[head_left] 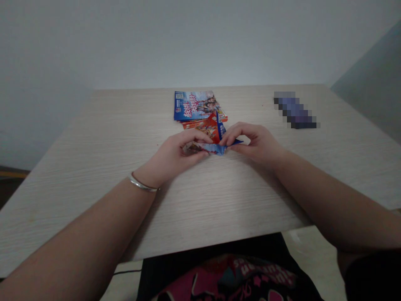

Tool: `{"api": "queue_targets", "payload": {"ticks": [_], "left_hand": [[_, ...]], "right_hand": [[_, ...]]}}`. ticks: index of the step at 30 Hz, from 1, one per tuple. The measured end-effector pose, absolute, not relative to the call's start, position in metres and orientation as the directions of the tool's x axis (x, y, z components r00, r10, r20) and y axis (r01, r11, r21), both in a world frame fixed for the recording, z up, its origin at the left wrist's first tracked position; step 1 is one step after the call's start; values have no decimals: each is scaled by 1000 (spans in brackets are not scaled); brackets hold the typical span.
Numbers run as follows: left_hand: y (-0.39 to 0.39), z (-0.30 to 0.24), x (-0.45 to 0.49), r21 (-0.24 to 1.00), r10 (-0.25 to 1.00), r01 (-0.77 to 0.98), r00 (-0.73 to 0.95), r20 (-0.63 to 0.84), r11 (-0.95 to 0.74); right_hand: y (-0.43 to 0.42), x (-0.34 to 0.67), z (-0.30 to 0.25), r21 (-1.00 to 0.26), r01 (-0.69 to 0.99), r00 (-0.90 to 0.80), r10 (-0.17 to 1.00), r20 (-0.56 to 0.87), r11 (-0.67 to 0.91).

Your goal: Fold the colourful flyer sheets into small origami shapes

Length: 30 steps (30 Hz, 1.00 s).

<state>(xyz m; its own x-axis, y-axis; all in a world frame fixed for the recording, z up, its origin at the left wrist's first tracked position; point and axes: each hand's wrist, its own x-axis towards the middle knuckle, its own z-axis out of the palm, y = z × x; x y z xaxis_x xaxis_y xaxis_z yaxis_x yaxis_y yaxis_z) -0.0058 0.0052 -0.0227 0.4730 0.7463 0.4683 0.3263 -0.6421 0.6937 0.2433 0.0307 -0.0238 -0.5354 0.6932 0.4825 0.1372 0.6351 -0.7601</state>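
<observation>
A folded piece of printed paper (210,134), red and blue, rests on the wooden table (109,138) between my two hands. My left hand (177,154) pinches its left end between thumb and fingers; a thin silver bangle sits on that wrist. My right hand (253,142) pinches the right end, where a blue tip sticks out. Just behind the folded piece lies a small stack of colourful printed leaflets (194,104).
A blurred dark purple object (294,110) lies at the table's back right. Pale walls stand behind the table and to the right. The near table edge runs just above my lap, where dark clothing with pink print shows.
</observation>
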Motion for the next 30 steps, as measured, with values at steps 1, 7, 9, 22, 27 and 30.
{"api": "queue_targets", "payload": {"ticks": [1, 7, 9, 22, 27, 30], "left_hand": [[6, -23, -6, 700, 753, 328, 465, 465, -634], [10, -29, -9, 836, 800, 170, 438, 410, -522], [9, -30, -8, 878, 805, 113, 465, 367, -466], [14, -36, -3, 953, 918, 56, 291, 271, -299], [13, -39, -2, 967, 916, 61, 339, 214, -249], [13, -41, -1, 980, 917, 16, 356, 179, -198]], "right_hand": [[30, 245, -22, -757, 136, -551, 684, 478, 638], [30, 246, -23, -768, 154, -533, 706, 465, 622], [30, 245, -24, -793, 144, -497, 736, 459, 592], [28, 238, -28, -859, 185, -468, 812, 350, 477], [25, 233, -27, -895, 126, -476, 817, 324, 428], [25, 232, -26, -907, 128, -518, 807, 283, 400]]}}
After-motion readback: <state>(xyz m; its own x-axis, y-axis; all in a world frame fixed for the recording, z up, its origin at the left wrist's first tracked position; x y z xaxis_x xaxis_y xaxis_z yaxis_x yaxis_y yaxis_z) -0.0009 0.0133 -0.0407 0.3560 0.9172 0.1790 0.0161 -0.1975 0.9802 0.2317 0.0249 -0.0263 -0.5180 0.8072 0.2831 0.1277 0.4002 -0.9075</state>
